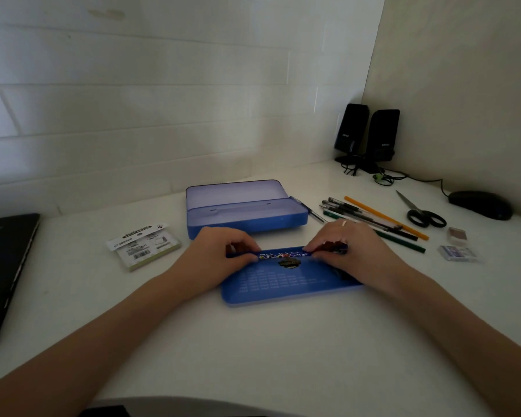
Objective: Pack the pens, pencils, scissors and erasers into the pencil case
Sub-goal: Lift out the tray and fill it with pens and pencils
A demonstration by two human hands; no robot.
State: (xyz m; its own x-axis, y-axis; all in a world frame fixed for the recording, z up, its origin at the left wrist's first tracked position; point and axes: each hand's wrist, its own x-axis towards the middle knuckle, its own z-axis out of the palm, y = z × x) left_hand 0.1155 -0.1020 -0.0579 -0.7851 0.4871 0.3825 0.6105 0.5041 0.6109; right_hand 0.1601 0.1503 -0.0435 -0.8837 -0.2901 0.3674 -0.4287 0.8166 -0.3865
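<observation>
White surface [253, 341]. Open blue pencil case [247, 210] centre frame, a second blue case [289, 281] just below it. Left hand [214, 257] and right hand [352, 251]: fingers pinching its top edge. Pens and pencils [373, 218], scissors [421, 212], erasers [457, 245] at right.

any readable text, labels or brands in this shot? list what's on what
Nothing can be quoted.
Speakers: small white logo on each, blurred.
Carded packet: banner and barcode, too small.
Blue panel under both hands: dark emblem and table of pale figures, unreadable.
Erasers: print illegible.
</observation>
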